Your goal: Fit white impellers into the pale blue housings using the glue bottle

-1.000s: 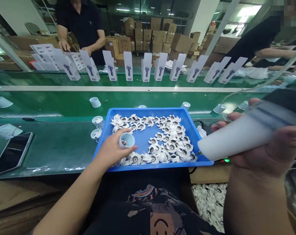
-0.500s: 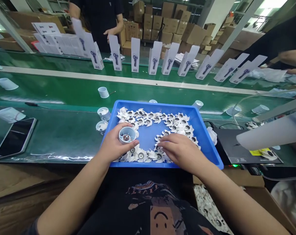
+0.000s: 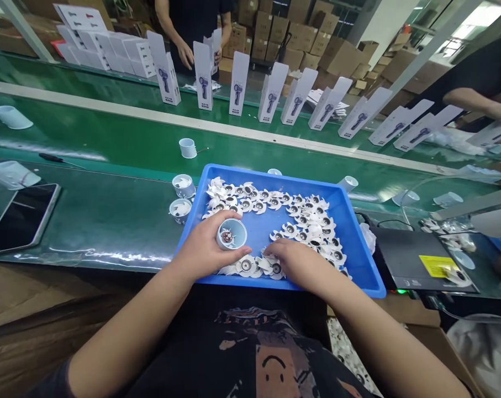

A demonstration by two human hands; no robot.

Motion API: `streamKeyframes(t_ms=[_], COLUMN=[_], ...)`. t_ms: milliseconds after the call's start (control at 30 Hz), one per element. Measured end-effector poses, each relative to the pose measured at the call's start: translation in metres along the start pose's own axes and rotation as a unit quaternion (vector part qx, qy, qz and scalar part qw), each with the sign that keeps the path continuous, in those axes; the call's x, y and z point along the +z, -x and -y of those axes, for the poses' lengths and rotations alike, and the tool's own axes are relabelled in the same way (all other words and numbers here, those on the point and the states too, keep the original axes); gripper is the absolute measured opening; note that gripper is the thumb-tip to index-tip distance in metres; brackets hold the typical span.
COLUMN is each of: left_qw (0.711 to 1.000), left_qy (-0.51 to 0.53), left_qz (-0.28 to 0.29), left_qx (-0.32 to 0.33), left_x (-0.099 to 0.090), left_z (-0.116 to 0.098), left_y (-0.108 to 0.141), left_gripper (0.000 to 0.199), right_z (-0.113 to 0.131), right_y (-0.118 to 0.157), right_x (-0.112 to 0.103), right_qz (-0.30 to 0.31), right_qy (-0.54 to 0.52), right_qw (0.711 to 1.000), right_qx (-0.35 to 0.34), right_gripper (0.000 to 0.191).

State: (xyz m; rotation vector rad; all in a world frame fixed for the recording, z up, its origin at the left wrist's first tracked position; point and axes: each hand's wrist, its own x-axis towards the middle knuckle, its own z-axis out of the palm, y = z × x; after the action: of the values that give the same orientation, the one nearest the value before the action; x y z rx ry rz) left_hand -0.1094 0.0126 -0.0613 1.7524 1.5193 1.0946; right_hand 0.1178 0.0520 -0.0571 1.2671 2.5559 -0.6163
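Note:
My left hand is wrapped round a light-blue cylindrical fan housing, its open end tilted up towards me. A motor with copper windings shows inside. Below the housing is a blue tray of white fan impellers, which have dark round hubs. Over the tray's near side is my right hand, fingers bent and close together. Its fingertips reach the impellers near the front rim; whether one is between them is hidden.
Left of the tray stand two housings with fans inside. A phone and a screwdriver lie farther left. Upright white boxes line the far ledge, with a co-worker behind. A black device sits right of the tray.
The view has shifted slightly. My left hand has turned the housing a little. My right fingers have moved nearer the tray's front rim. The co-worker's hands have moved right with a white box.

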Motion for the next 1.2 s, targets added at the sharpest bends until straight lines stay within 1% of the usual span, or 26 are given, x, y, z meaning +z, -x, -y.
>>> streamKeyframes(t_ms=[100,133,267,400,533,600,667,800,833,900,967,1067,1133,1200], left_qw=[1.000,1.000,0.999,0.998,0.998,0.998,0.998,0.998,0.997,0.993,0.983,0.969,0.959,0.950], left_qy=[-0.001,0.000,0.000,-0.004,0.002,0.010,0.017,-0.002,-0.021,-0.074,-0.125,-0.174,-0.195,-0.208], left_qz=[0.016,0.022,0.046,0.057,0.060,0.053,0.041,0.028,0.026,0.027,0.026,-0.002,-0.028,-0.054], left_qx=[0.010,0.011,0.018,0.025,0.035,0.041,0.044,0.056,0.064,0.093,0.130,0.177,0.203,0.227], left_x=[0.001,0.001,0.001,0.001,0.002,0.001,0.001,0.001,0.003,0.006,0.011,0.019,0.023,0.026], left_z=[0.002,0.002,0.003,0.003,0.004,0.004,0.005,0.004,0.003,0.000,-0.005,-0.013,-0.017,-0.017], left_y=[0.001,0.002,0.003,0.002,0.002,0.002,0.003,0.005,0.005,0.006,0.007,0.010,0.013,0.016], left_gripper=[0.046,0.046,0.047,0.048,0.048,0.048,0.050,0.060,0.060,0.054,0.044,0.030,0.022,0.021], right_z=[-0.003,-0.003,0.000,0.002,0.000,-0.001,-0.002,0.000,0.002,0.008,0.015,0.030,0.038,0.044], right_y=[-0.012,-0.014,-0.021,-0.024,-0.022,-0.018,-0.012,0.000,0.002,0.006,0.011,0.019,0.023,0.022], right_x=[-0.002,-0.004,-0.013,-0.017,-0.013,-0.011,-0.010,-0.006,-0.005,-0.005,-0.006,-0.010,-0.013,-0.015], right_qz=[0.004,0.008,0.035,0.065,0.060,0.028,-0.017,-0.089,-0.104,-0.141,-0.187,-0.262,-0.291,-0.299], right_qy=[-0.015,-0.020,-0.039,-0.037,-0.055,-0.083,-0.131,-0.257,-0.280,-0.302,-0.297,-0.240,-0.186,-0.140], right_qw=[1.000,1.000,0.998,0.997,0.997,0.996,0.991,0.959,0.949,0.935,0.927,0.925,0.928,0.933], right_qx=[0.016,0.020,0.018,0.014,0.008,-0.001,-0.018,-0.082,-0.098,-0.120,-0.133,-0.138,-0.138,-0.142], right_gripper=[0.021,0.019,0.025,0.017,0.014,0.013,0.016,0.030,0.033,0.036,0.032,0.022,0.016,0.014])
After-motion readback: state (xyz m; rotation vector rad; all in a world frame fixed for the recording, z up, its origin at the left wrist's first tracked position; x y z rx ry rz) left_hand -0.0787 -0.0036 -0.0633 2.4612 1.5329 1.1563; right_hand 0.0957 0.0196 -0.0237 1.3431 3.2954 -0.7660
